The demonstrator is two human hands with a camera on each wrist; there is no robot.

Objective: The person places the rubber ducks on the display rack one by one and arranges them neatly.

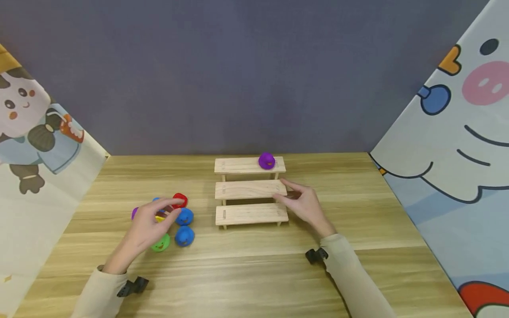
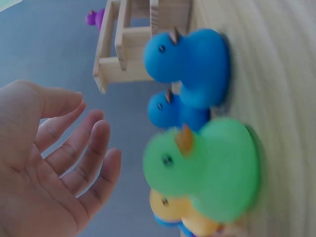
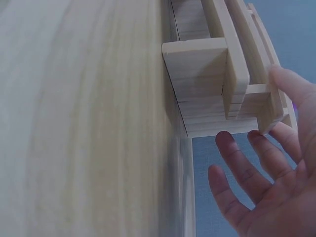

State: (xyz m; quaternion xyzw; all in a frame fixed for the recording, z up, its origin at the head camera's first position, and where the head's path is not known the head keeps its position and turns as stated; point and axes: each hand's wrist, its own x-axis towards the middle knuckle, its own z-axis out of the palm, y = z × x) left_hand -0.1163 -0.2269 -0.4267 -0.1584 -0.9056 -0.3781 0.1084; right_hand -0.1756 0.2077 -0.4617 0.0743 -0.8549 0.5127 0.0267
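Observation:
My left hand (image 1: 153, 223) hovers over a group of toy ducks, fingers loosely curved with nothing between them. Around it are a red duck (image 1: 180, 201), blue ducks (image 1: 184, 237), a green duck (image 2: 217, 168) and a yellow duck (image 2: 170, 205), which the green one partly hides. At the right end of a three-step wooden stand (image 1: 250, 214), my right hand (image 1: 306, 205) pinches the middle step between thumb and index finger. Its other fingers spread loosely beside the stand in the right wrist view. A purple duck (image 1: 267, 161) sits on the top step, toward the right.
The wooden table (image 1: 254, 274) runs back to a dark blue-grey partition (image 1: 238, 79). Panels with cartoon figures (image 1: 469, 132) stand along both sides. Another purple duck (image 1: 134, 213) shows partly behind my left hand.

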